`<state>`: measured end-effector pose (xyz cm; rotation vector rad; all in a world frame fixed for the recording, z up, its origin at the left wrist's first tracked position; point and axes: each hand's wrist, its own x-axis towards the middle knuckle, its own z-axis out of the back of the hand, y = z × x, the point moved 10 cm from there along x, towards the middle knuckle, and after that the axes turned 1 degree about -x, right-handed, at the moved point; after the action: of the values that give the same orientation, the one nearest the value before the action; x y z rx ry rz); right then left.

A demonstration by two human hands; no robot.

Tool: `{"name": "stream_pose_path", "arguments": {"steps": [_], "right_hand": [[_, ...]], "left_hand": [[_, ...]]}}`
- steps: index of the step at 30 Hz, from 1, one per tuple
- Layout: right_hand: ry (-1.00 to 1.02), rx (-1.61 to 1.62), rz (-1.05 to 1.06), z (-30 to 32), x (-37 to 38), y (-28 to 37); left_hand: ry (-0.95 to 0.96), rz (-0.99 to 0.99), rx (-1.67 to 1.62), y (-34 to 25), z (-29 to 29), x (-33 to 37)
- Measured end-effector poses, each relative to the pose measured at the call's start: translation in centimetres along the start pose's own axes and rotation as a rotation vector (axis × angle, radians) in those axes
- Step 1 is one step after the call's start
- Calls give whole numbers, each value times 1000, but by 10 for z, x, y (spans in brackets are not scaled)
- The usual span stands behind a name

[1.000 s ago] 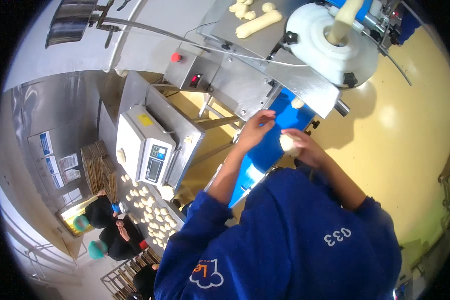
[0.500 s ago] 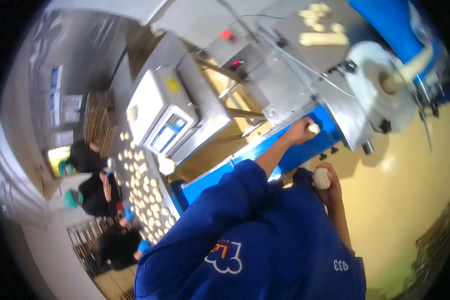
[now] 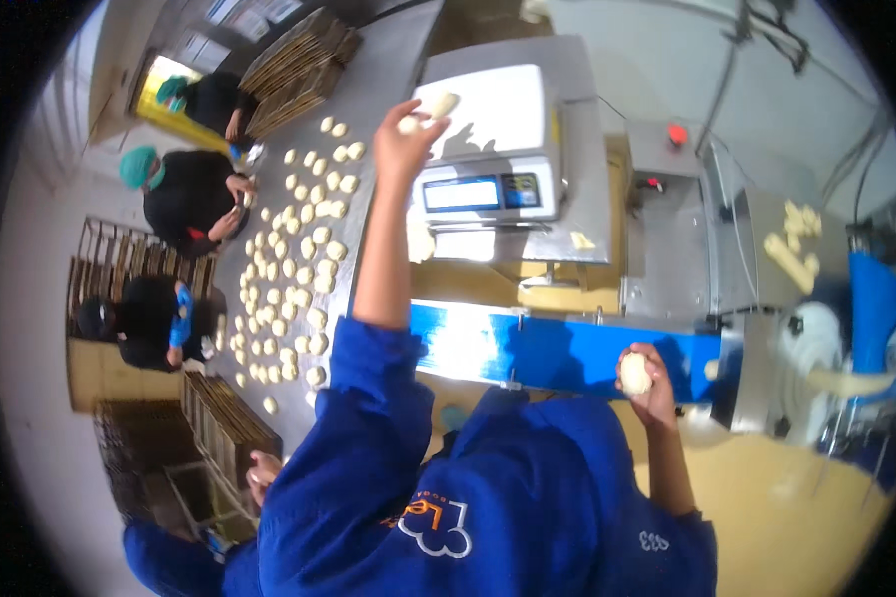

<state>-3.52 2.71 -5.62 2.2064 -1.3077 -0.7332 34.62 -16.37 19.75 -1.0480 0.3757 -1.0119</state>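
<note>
My left hand [image 3: 404,149] is stretched out over the near left part of the white scale's plate [image 3: 498,99]. Its fingers pinch a pale dough piece [image 3: 408,125], and another dough piece [image 3: 443,105] lies on the plate right at the fingertips. Over the blue conveyor belt [image 3: 558,350], my right hand [image 3: 653,390] holds a rounded dough piece [image 3: 634,375], closed around it from below. A further dough lump [image 3: 712,370] sits at the belt's right end, by the machine's outlet.
Many dough balls [image 3: 289,269] cover the steel table to the left. Co-workers [image 3: 184,199] stand along its far side, and another person's hand [image 3: 261,476] shows at lower left. Dough scraps [image 3: 798,224] lie by the dough machine [image 3: 811,348] at right. Wooden racks [image 3: 304,60] stand behind.
My left hand has left the belt's right end with a dough piece and swung left to the scale. My right hand, still holding dough, is now over the belt. The view has turned left.
</note>
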Motion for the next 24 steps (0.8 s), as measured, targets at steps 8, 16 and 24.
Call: {"name": "stream_pose_path", "arguments": {"steps": [8,16,24], "right_hand": [[36,-44,-37,-64,26,-41],[-32,-53,-263,-145,59,-149],[-297,-547,-436,-214,144,-238]], "left_hand": [[21,-240,551,26,-30,75],[402,242,-585,163,23,146],[-253,58,-1041,308,333,165]]}}
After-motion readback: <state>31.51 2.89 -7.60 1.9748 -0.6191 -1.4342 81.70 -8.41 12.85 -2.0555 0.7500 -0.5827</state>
